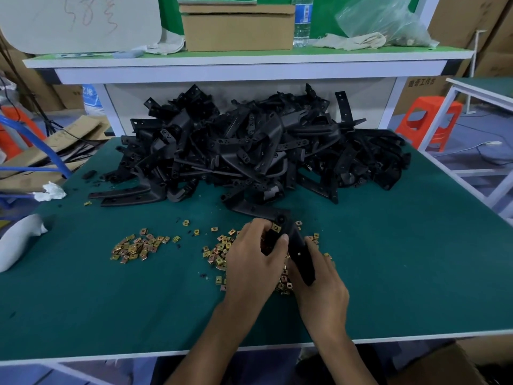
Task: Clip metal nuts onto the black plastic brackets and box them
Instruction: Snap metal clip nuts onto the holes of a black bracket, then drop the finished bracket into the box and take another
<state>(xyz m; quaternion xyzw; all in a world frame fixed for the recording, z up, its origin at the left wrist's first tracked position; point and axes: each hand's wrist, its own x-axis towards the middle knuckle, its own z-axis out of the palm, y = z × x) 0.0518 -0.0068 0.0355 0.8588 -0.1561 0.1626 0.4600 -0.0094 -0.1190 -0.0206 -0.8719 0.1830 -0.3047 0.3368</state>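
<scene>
My right hand (pixel 323 290) is gripping the black plastic bracket (pixel 302 262), long axis pointing up-frame; my left fingers (pixel 259 227) are pinching a metal nut (pixel 276 227) at its upper end.

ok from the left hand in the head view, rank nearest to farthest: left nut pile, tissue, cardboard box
From the left hand:
1. left nut pile, on the table just to its left.
2. tissue, at the table's left edge.
3. cardboard box, up on the shelf at the back.
</scene>
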